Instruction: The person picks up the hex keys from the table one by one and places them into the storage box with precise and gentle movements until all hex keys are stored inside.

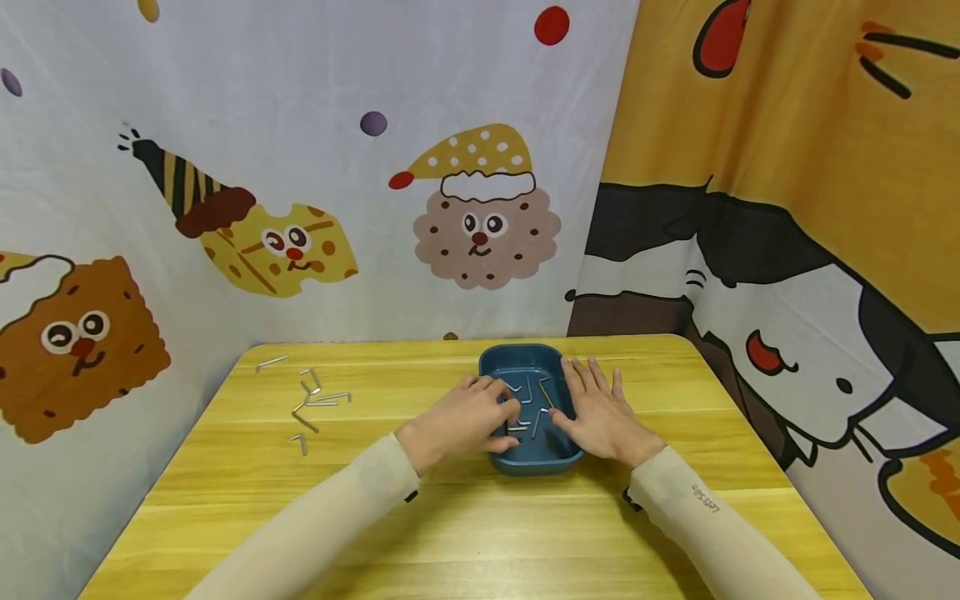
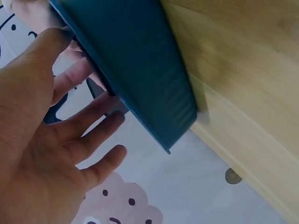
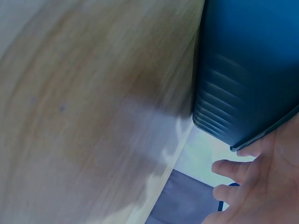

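Left hand (image 1: 467,418), digits apart, over blue oblong plastic tray (image 1: 536,467) | right hand (image 1: 604,422), fingers spread, at its right side | we should pinch silver L-shaped metal keys (image 1: 536,423) singly

A white fabric hanging (image 1: 285,75) covers the wall side behind the desk (image 1: 480,542), creased lightly. Printed on it: an orange-brown square biscuit (image 1: 123,333), a cheese wedge (image 1: 330,250) in a striped party hat, and a round pinkish biscuit (image 1: 442,225) in a spotted nightcap, with scattered coloured dots. At right hangs an orange-yellow panel (image 1: 795,125) with vertical folds and a large black-and-white cartoon animal (image 1: 817,325). The desk has yellowish wood grain and rounded far corners. Lighting is even; a pale sheen marks the desk's near part.
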`<control>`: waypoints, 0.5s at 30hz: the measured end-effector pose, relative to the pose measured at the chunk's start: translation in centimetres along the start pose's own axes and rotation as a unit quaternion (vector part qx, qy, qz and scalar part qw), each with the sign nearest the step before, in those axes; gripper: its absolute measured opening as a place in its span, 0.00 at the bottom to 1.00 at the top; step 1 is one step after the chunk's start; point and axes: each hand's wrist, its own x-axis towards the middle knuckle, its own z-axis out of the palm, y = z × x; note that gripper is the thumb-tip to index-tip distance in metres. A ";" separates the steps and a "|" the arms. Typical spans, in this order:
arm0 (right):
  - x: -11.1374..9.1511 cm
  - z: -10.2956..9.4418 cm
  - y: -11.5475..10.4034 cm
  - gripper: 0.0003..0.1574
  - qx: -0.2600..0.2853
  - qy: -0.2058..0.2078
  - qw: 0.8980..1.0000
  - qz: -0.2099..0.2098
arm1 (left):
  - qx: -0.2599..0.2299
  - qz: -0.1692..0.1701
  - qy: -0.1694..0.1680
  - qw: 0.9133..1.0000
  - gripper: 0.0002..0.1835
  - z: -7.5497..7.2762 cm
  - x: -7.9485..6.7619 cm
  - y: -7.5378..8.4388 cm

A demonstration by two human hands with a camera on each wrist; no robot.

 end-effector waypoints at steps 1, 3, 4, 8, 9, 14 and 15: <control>0.0 0.0 0.0 0.61 0.000 0.000 1.000 0.000 | -0.001 -0.002 -0.010 1.000 0.19 -0.1 0.1 0.1; 0.0 0.0 0.0 0.61 -0.003 -0.001 1.000 0.000 | -0.002 -0.007 -0.029 1.000 0.19 -0.3 0.3 0.4; 0.0 0.0 0.0 0.61 -0.004 -0.001 1.000 0.000 | -0.003 -0.009 -0.038 0.999 0.19 -0.5 0.5 0.5; 0.0 0.0 0.0 0.61 -0.005 0.001 1.000 -0.001 | -0.004 -0.018 -0.064 0.998 0.19 -0.9 0.8 0.8; -0.1 0.0 0.0 0.61 -0.005 0.001 1.000 -0.001 | -0.003 -0.020 -0.070 0.997 0.19 -0.9 0.9 0.8; -0.1 0.0 -0.1 0.61 0.000 0.000 1.000 -0.001 | 0.001 -0.028 -0.095 0.995 0.22 -0.8 0.8 0.9; -0.1 0.0 -0.1 0.61 0.000 0.001 1.000 -0.001 | 0.001 -0.029 -0.097 0.995 0.22 -0.8 0.8 0.9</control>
